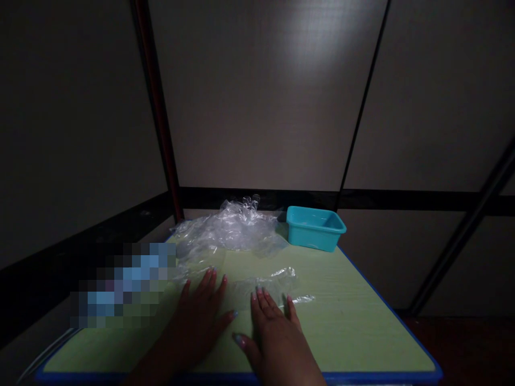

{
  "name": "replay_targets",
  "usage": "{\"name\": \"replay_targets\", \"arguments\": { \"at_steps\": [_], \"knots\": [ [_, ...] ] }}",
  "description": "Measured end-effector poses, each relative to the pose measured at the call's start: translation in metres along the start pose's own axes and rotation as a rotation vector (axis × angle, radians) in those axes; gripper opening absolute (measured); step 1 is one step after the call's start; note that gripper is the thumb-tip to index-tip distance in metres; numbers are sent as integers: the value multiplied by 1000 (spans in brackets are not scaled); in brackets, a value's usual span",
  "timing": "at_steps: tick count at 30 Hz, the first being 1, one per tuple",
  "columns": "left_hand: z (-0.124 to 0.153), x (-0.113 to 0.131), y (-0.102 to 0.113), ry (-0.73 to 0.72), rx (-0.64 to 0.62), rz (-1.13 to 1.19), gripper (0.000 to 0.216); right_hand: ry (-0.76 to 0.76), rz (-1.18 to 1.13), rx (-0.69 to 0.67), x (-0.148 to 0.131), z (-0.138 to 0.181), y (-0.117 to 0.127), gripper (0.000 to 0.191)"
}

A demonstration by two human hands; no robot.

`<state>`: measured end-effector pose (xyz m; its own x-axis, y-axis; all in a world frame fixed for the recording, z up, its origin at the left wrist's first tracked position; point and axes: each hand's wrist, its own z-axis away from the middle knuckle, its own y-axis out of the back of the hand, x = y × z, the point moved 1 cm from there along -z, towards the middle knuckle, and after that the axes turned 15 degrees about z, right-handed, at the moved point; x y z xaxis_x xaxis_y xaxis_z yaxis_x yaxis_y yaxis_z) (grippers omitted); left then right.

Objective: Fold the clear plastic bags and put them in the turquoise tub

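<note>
My left hand (200,313) lies flat on the green table (354,327), fingers stretched out, fingertips at the edge of clear plastic film. My right hand (270,327) also lies flat beside it, fingers spread, its fingertips touching a clear plastic glove (270,284) spread on the table. Neither hand grips anything. Behind them, a crumpled pile of clear plastic gloves (229,228) sits at the far side of the table.
A teal plastic bin (316,228) stands at the far right corner, beside the pile. A blurred patch (120,284) covers the table's left part. Grey panel walls close in behind and to the left. The table has a blue rim.
</note>
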<state>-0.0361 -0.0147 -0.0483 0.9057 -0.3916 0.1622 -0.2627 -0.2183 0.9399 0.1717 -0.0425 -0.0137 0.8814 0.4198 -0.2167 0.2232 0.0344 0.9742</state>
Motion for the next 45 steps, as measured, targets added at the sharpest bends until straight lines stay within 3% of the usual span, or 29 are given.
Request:
{"name": "replay_targets", "arguments": {
  "at_steps": [5, 10, 13, 16, 19, 22, 28, 35, 45],
  "knots": [
    [-2, -2, -1, 42, 13, 3, 62, -46, 54, -83, -10, 6, 7, 78],
    [-23, 21, 15, -152, -90, 84, 55, -88, 23, -92, -4, 13, 21, 72],
    [-45, 47, 25, -251, -151, 125, 58, -178, 53, 50, 19, 15, 30, 56],
    [-63, 67, 24, -327, -242, 180, 64, -385, 140, 191, 53, 17, 35, 42],
    [-69, 73, 13, -377, -351, 235, 65, -577, 187, 271, 85, 20, 35, 27],
    [-67, 72, 5, -398, -413, 277, 65, -642, 195, 306, 102, 25, 33, 19],
    [-64, 73, 10, -437, -473, 291, 65, -599, 155, 295, 93, 19, 28, 15],
    [-62, 75, 10, -423, -429, 278, 65, -561, 159, 258, 78, 17, 30, 10],
    [-61, 73, 8, -423, -406, 286, 68, -499, -201, 282, 89, 26, 33, 7]
  ]
}}
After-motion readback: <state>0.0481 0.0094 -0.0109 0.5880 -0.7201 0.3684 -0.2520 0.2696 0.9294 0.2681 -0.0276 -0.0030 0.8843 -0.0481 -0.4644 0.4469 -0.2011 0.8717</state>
